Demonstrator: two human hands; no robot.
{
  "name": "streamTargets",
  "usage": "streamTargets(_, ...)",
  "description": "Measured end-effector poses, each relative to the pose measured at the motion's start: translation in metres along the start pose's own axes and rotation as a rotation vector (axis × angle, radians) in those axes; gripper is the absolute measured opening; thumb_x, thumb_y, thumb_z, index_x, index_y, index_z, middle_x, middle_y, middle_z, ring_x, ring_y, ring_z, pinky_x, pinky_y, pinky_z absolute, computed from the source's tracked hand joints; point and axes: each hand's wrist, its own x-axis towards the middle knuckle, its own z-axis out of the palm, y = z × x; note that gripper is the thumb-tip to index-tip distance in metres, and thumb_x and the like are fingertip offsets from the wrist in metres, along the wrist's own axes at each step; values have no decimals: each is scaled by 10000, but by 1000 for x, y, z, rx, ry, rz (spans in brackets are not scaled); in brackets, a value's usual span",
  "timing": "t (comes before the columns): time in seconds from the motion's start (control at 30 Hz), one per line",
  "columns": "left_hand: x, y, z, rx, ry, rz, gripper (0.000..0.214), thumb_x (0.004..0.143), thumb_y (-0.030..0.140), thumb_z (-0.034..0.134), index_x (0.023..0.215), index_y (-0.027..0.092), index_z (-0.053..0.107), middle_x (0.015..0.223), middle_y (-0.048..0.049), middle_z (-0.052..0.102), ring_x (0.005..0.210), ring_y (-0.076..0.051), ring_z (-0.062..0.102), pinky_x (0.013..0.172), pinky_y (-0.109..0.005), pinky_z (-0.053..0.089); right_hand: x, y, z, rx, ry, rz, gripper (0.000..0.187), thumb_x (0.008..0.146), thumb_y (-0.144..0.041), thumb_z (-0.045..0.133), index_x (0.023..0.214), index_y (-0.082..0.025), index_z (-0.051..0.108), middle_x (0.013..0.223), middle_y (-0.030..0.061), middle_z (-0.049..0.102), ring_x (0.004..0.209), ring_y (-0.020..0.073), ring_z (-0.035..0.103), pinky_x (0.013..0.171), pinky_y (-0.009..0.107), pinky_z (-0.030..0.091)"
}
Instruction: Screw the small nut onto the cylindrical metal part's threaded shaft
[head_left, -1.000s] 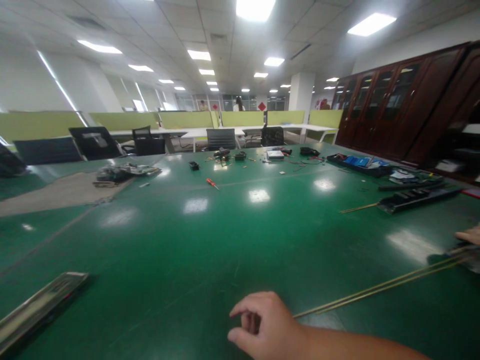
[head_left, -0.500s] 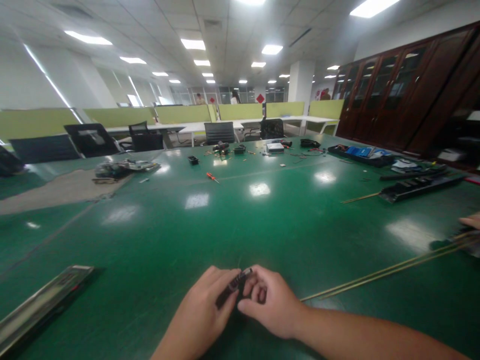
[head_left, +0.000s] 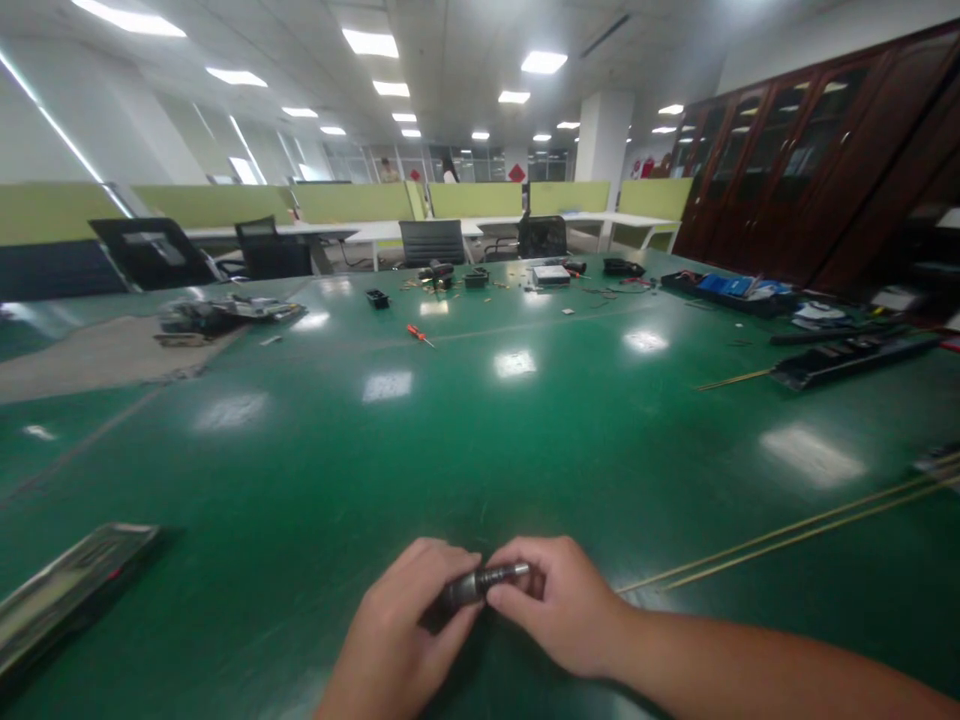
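Note:
A dark, ridged cylindrical metal part (head_left: 480, 584) with a narrower, shiny tip lies nearly level between my hands, close to the front of the green table. My left hand (head_left: 411, 615) is closed around its thicker left end, much of which the fingers hide. At the ridged, narrow end, my right hand (head_left: 556, 600) has its thumb and bent fingers closed on the part, and the silver tip shows between them. Just right of my right hand, thin brass-coloured rods (head_left: 780, 540) run away over the table.
An orange screwdriver (head_left: 418, 334) lies farther back on the green table (head_left: 450, 450). A long flat case (head_left: 75, 590) is at left. Black trays (head_left: 847, 358) stand at right, a pile of parts (head_left: 217, 318) at far left, small black bins (head_left: 378, 298) at the far edge.
The cylindrical part has turned from pointing up and right to nearly level. My right fingers have closed onto its narrow end. Another hand at the right edge has left the view.

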Motion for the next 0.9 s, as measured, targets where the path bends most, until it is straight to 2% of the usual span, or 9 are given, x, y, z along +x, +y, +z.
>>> streamTargets(0.4, -5, 1, 3, 5, 28, 21, 268, 894, 157, 605, 1148, 231, 646, 1011, -55, 693, 904, -151, 676, 792, -217, 571, 0, -3, -2, 53, -8, 4, 140, 827, -272, 664, 902, -179, 738, 718, -7, 659, 623, 117, 548, 578, 218, 402)
streamTargets(0.9, -12, -3, 9, -67, 60, -45, 343, 868, 126, 638, 1187, 251, 630, 1013, -36, 694, 909, -145, 662, 801, -227, 553, -1, -1, -2, 36, -24, 20, 123, 849, -249, 631, 893, -173, 717, 651, -24, 598, 598, 115, 519, 559, 219, 373)
